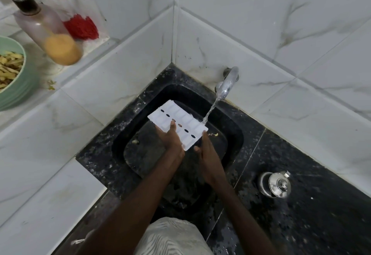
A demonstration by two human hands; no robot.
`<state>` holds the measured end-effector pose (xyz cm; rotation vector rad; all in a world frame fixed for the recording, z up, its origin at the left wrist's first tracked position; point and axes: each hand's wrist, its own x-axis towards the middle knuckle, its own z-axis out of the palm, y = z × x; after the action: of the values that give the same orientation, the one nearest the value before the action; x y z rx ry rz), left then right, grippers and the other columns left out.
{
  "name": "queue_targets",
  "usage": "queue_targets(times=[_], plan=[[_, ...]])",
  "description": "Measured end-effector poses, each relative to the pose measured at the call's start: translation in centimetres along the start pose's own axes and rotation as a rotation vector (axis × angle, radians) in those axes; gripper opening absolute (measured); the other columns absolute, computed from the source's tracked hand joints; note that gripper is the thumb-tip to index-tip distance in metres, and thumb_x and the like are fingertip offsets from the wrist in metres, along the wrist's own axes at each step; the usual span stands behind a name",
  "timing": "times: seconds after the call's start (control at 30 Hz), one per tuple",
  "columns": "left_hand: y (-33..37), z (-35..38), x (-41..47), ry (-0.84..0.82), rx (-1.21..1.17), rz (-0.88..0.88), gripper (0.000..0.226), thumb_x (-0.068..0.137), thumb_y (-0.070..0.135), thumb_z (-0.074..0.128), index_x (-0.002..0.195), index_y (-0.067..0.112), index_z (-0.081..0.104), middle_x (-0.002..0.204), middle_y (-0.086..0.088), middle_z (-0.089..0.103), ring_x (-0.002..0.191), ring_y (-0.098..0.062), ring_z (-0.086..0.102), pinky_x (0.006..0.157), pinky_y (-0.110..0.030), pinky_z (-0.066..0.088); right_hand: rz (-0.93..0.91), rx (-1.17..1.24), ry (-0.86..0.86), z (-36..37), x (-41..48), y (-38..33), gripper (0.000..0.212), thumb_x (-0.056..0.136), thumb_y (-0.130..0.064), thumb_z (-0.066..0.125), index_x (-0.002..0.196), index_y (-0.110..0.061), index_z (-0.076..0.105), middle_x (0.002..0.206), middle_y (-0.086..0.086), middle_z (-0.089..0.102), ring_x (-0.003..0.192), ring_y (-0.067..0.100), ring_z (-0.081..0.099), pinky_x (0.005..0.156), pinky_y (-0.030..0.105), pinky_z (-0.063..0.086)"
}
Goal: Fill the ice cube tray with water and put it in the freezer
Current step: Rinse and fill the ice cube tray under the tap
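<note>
a white plastic ice cube tray [178,124] with a row of dark oval holes down its middle is held tilted above a black stone sink [144,152], in the corner of white marbled wall tiles. the left hand [170,140] has its grip closed on the tray's left long edge, thumb laid on top and fingers underneath. the right hand [206,154] has its grip on the near right corner, fingers running up the right edge and thumb by the near end. a chrome wall tap [226,83] pours a thin stream of water [210,110] that strikes the tray's far right corner.

on the black speckled tabletop [311,214] right of the sink stands a small steel pot with a knobbed lid [276,184]. on the white ledge at the upper left are a clear pump bottle with orange liquid [46,31], a red scrubber [81,26] just behind it, and a green bowl [20,86] holding pale yellow strips.
</note>
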<state>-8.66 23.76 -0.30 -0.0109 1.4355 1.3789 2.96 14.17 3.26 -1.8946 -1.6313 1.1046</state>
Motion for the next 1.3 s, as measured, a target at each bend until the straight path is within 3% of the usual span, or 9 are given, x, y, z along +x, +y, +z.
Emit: queue_targets(times=[0.13,0.3,0.47,0.53,0.63,0.73,0.9,1.07,1.3], plan=[[-0.3,0.6,-0.5,0.049,-0.010,0.044,0.073,0.098,0.019,0.067,0.157,0.031,0.027,0.151,-0.004,0.052,0.128,-0.027,0.060,0.101,-0.057,0.054,-0.004,-0.057,-0.015,2.1,-1.4,-0.8,0.068,0.111,-0.049,0.034,0.165,-0.029,-0.003,0.172,-0.015,-0.001,0.156,0.003,0.010,0.122,0.039,0.029],[-0.6,0.9,-0.7,0.069,-0.044,-0.020,0.075,0.102,0.023,0.064,0.160,0.030,0.017,0.156,-0.002,0.043,0.132,-0.028,0.055,0.100,-0.048,0.053,0.007,-0.165,0.004,1.1,0.0,-0.6,0.069,0.107,-0.062,0.025,0.164,-0.034,-0.002,0.172,-0.018,0.002,0.156,0.008,0.020,0.115,0.042,0.038],[0.0,1.1,0.1,0.017,0.001,0.015,0.074,0.101,0.015,0.063,0.160,0.029,0.021,0.154,-0.005,0.048,0.131,-0.029,0.057,0.104,-0.057,0.051,-0.003,-0.103,0.069,0.4,0.6,-0.9,0.066,0.109,-0.052,0.031,0.165,-0.032,0.001,0.171,-0.016,0.005,0.148,-0.005,0.012,0.117,0.036,0.027],[-0.3,0.8,0.3,0.016,0.049,0.014,0.074,0.100,0.016,0.065,0.160,0.025,0.023,0.155,-0.006,0.048,0.132,-0.031,0.057,0.105,-0.059,0.050,0.022,-0.078,0.116,0.1,1.3,-0.2,0.066,0.110,-0.049,0.031,0.165,-0.029,0.002,0.172,-0.013,0.005,0.153,0.004,0.013,0.123,0.039,0.024],[-0.1,0.3,0.1,0.016,0.020,-0.021,0.072,0.101,0.012,0.063,0.160,0.025,0.024,0.152,-0.007,0.052,0.128,-0.032,0.060,0.102,-0.059,0.052,-0.041,-0.243,0.124,-0.2,2.7,1.3,0.066,0.110,-0.053,0.023,0.166,-0.026,0.000,0.173,-0.010,-0.003,0.159,0.013,-0.001,0.128,0.047,0.017],[0.1,-0.3,0.8,-0.019,0.037,-0.048,0.071,0.100,0.014,0.065,0.158,0.031,0.028,0.149,-0.005,0.055,0.125,-0.031,0.063,0.096,-0.060,0.056,-0.097,-0.367,0.152,-0.6,3.4,2.0,0.067,0.109,-0.056,0.018,0.165,-0.025,-0.001,0.172,-0.012,-0.013,0.157,0.008,-0.015,0.128,0.040,0.005],[-0.7,-0.4,-0.3,-0.087,0.102,-0.064,0.074,0.088,0.026,0.071,0.154,0.029,0.037,0.145,-0.005,0.060,0.119,-0.028,0.067,0.093,-0.057,0.058,-0.227,-0.496,-0.022,-2.0,5.1,1.8,0.067,0.108,-0.060,0.010,0.165,-0.027,0.000,0.172,-0.013,-0.008,0.157,0.006,-0.016,0.130,0.039,0.000],[-1.5,0.1,-0.9,-0.146,0.146,-0.041,0.062,0.095,0.009,0.066,0.152,0.020,0.043,0.136,-0.008,0.066,0.114,-0.029,0.070,0.094,-0.057,0.058,-0.224,-0.641,-0.107,-2.9,7.5,1.5,0.073,0.106,-0.061,0.010,0.165,-0.021,-0.006,0.172,-0.004,-0.007,0.158,0.014,-0.014,0.130,0.044,-0.002],[0.4,-0.5,0.7,-0.126,0.111,-0.023,0.052,0.097,0.005,0.064,0.145,0.022,0.051,0.127,-0.007,0.072,0.108,-0.031,0.073,0.086,-0.059,0.060,-0.430,-0.737,-0.191,-4.2,6.6,2.5,0.067,0.110,-0.057,0.016,0.165,-0.024,-0.003,0.172,-0.006,-0.004,0.158,0.008,-0.010,0.130,0.047,-0.001]])
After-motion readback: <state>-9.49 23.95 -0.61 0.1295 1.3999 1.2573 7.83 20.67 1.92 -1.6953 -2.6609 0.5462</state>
